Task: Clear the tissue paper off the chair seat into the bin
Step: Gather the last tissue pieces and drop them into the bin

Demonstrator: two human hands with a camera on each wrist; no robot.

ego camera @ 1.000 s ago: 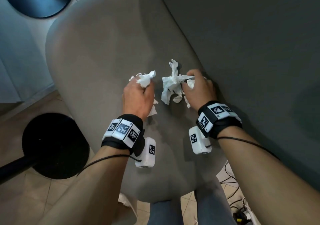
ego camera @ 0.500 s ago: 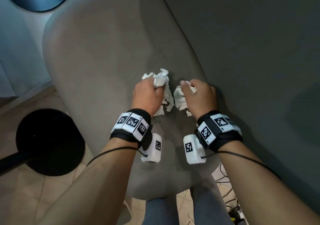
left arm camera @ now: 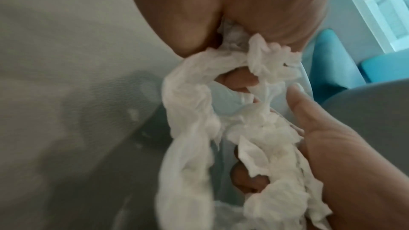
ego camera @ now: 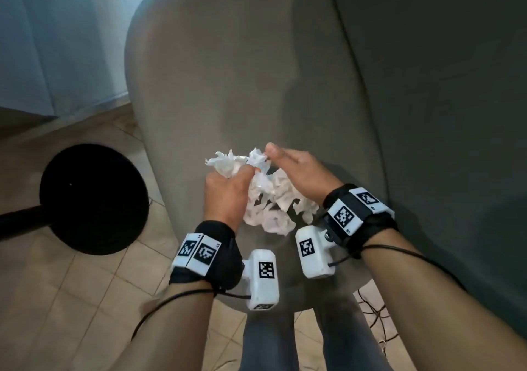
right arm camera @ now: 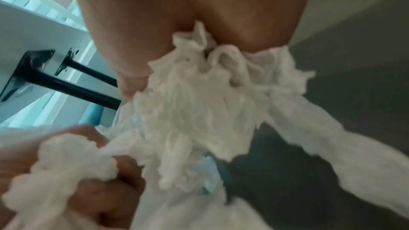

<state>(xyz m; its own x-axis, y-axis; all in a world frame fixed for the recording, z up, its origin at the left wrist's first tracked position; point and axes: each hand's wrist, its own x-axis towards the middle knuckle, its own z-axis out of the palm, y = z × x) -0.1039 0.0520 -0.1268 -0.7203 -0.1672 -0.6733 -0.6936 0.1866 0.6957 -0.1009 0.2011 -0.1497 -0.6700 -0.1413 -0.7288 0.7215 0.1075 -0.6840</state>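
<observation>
Crumpled white tissue paper (ego camera: 268, 199) hangs in a bunch between both hands, lifted just above the beige chair seat (ego camera: 228, 71). My left hand (ego camera: 228, 188) grips the left part of the tissue in a fist, with a wad sticking out above the knuckles. My right hand (ego camera: 296, 171) curls its fingers round the right part and pinches the top edge. In the left wrist view the tissue (left arm camera: 221, 128) drapes from the left palm to the right hand's fingers (left arm camera: 309, 120). In the right wrist view the tissue (right arm camera: 210, 102) spills out of the right palm. No bin shows.
A dark grey chair back (ego camera: 442, 114) rises to the right of the seat. A black round base with a pole (ego camera: 94, 199) stands on the tiled floor (ego camera: 85, 299) to the left. Cables (ego camera: 376, 313) lie on the floor at lower right. My legs (ego camera: 299, 342) are below the seat edge.
Both hands have come together and drawn back toward the seat's near edge. The separate tissue pieces are now gathered into one bunch, lifted off the seat.
</observation>
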